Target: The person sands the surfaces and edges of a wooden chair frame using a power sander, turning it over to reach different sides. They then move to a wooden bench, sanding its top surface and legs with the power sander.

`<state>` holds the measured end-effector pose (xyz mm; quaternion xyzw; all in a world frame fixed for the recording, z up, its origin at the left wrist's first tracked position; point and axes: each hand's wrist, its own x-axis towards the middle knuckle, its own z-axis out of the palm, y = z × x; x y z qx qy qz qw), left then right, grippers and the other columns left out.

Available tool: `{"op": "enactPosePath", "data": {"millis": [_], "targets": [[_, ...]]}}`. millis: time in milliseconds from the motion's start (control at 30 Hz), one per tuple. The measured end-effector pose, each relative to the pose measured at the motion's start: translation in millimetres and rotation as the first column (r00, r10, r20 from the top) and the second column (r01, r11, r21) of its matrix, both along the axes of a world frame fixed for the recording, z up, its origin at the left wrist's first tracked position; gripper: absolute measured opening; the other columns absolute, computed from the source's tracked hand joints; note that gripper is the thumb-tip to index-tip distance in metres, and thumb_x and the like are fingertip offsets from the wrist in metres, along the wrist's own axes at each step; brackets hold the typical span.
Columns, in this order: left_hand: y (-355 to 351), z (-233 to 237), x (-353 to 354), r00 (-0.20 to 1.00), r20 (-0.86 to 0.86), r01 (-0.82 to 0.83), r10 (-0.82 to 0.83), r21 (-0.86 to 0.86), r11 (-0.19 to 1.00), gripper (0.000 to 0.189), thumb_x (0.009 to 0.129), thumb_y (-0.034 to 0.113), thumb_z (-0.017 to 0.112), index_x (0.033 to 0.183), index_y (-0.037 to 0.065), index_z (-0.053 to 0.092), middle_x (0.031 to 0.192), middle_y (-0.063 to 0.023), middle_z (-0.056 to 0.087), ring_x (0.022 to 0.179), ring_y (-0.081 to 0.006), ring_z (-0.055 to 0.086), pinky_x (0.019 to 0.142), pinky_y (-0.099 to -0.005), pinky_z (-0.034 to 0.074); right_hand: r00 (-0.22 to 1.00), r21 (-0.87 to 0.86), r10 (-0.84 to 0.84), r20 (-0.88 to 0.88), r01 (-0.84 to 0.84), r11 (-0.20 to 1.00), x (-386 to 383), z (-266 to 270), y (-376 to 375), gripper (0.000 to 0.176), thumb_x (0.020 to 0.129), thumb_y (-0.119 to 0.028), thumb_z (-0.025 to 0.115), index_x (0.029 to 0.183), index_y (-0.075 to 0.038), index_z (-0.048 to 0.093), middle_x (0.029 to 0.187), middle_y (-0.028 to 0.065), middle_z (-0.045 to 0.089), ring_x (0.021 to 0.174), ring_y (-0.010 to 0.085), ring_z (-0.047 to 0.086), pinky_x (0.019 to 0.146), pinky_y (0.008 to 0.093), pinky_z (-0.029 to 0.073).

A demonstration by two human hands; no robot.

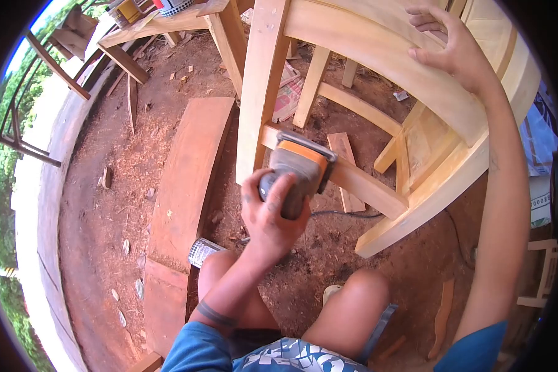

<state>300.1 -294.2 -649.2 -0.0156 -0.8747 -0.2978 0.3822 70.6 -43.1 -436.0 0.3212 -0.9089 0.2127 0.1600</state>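
My left hand (pixel 273 214) is wrapped round an orange and grey power sander (pixel 301 164). The sander's flat pad is against a narrow crossbar (pixel 369 189) between two legs of a pale wooden chair frame (pixel 257 80). Up at the right, my right hand (pixel 446 46) is spread over the frame's wide curved panel (pixel 397 62), thumb apart from the fingers. Whether its fingertips press on the wood is hard to tell.
Long reddish boards (pixel 186 180) lie on the dirt floor at left, beside a can (pixel 203 252). A cable (pixel 347 214) runs behind the sander. A wooden bench (pixel 167 23) with tins stands at the upper left. Another wooden frame (pixel 359 108) is behind the crossbar.
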Motion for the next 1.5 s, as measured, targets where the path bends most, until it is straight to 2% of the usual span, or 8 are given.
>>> {"op": "enactPosePath", "data": {"millis": [67, 167, 200, 267, 333, 500, 733, 1500], "targets": [[23, -7, 13, 0.997, -0.025, 0.074, -0.076, -0.076, 0.994, 0.057, 0.062, 0.005, 0.084, 0.115, 0.018, 0.067, 0.117, -0.0175, 0.055, 0.098, -0.0369, 0.064, 0.072, -0.0426, 0.058, 0.999, -0.019, 0.037, 0.040, -0.036, 0.999, -15, -15, 12, 0.070, 0.076, -0.023, 0.081, 0.138, -0.004, 0.055, 0.125, 0.0120, 0.061, 0.126, 0.0233, 0.055, 0.119, 0.0389, 0.035], [42, -18, 25, 0.968, 0.018, 0.250, -0.251, -0.190, 0.950, 0.061, 0.059, 0.007, 0.083, 0.115, 0.029, 0.069, 0.119, -0.0154, 0.055, 0.092, -0.0336, 0.062, 0.066, -0.0385, 0.056, 0.995, -0.041, 0.027, 0.091, -0.023, 0.999, -15, -14, 14, 0.070, 0.076, -0.023, 0.080, 0.138, -0.004, 0.054, 0.125, 0.0122, 0.061, 0.126, 0.0230, 0.055, 0.119, 0.0386, 0.035], [43, -14, 25, 0.965, 0.025, 0.261, -0.261, -0.181, 0.948, 0.060, 0.059, 0.007, 0.083, 0.114, 0.028, 0.069, 0.118, -0.0155, 0.056, 0.091, -0.0335, 0.063, 0.065, -0.0382, 0.056, 0.995, -0.051, 0.034, 0.093, -0.029, 0.998, -15, -14, 14, 0.070, 0.076, -0.023, 0.080, 0.139, -0.004, 0.054, 0.125, 0.0123, 0.061, 0.126, 0.0229, 0.055, 0.119, 0.0386, 0.035], [34, -10, 15, 0.980, -0.045, 0.184, -0.192, -0.146, 0.972, 0.058, 0.059, 0.006, 0.084, 0.112, 0.025, 0.070, 0.117, -0.0159, 0.057, 0.090, -0.0326, 0.063, 0.065, -0.0380, 0.056, 0.994, -0.073, 0.041, 0.105, -0.033, 0.997, -16, -16, 16, 0.071, 0.076, -0.023, 0.080, 0.139, -0.004, 0.054, 0.126, 0.0123, 0.061, 0.126, 0.0228, 0.055, 0.119, 0.0384, 0.035], [14, 0, 5, 0.995, -0.032, 0.090, -0.094, -0.115, 0.989, 0.055, 0.060, 0.006, 0.085, 0.111, 0.019, 0.070, 0.117, -0.0181, 0.057, 0.094, -0.0344, 0.065, 0.070, -0.0413, 0.058, 0.995, -0.048, 0.049, 0.091, -0.044, 0.998, -18, -16, 16, 0.070, 0.076, -0.023, 0.080, 0.138, -0.004, 0.054, 0.126, 0.0122, 0.061, 0.125, 0.0226, 0.055, 0.119, 0.0381, 0.035], [-41, 4, -10, 0.997, 0.024, 0.074, -0.071, -0.141, 0.987, 0.060, 0.062, 0.008, 0.087, 0.117, 0.017, 0.064, 0.121, -0.0184, 0.054, 0.099, -0.0380, 0.066, 0.077, -0.0451, 0.059, 0.996, -0.051, 0.064, 0.066, -0.061, 0.997, -15, -15, 12, 0.068, 0.076, -0.022, 0.080, 0.137, -0.003, 0.055, 0.125, 0.0118, 0.061, 0.124, 0.0223, 0.055, 0.118, 0.0373, 0.035], [-48, 0, -9, 0.996, 0.046, 0.075, -0.072, -0.062, 0.995, 0.059, 0.063, 0.006, 0.086, 0.118, 0.013, 0.064, 0.120, -0.0191, 0.055, 0.102, -0.0383, 0.065, 0.081, -0.0448, 0.058, 0.996, -0.029, 0.051, 0.069, -0.049, 0.998, -14, -14, 12, 0.067, 0.077, -0.021, 0.080, 0.136, -0.002, 0.055, 0.125, 0.0116, 0.061, 0.123, 0.0222, 0.056, 0.117, 0.0375, 0.037], [-50, -6, -6, 0.996, 0.055, 0.078, -0.075, -0.045, 0.996, 0.060, 0.064, 0.005, 0.085, 0.119, 0.014, 0.064, 0.118, -0.0181, 0.056, 0.102, -0.0372, 0.065, 0.082, -0.0439, 0.057, 0.994, -0.027, 0.062, 0.089, -0.060, 0.998, -20, -13, 16, 0.071, 0.077, -0.023, 0.080, 0.138, 0.000, 0.054, 0.126, 0.0129, 0.060, 0.126, 0.0231, 0.054, 0.117, 0.0365, 0.036]]}}
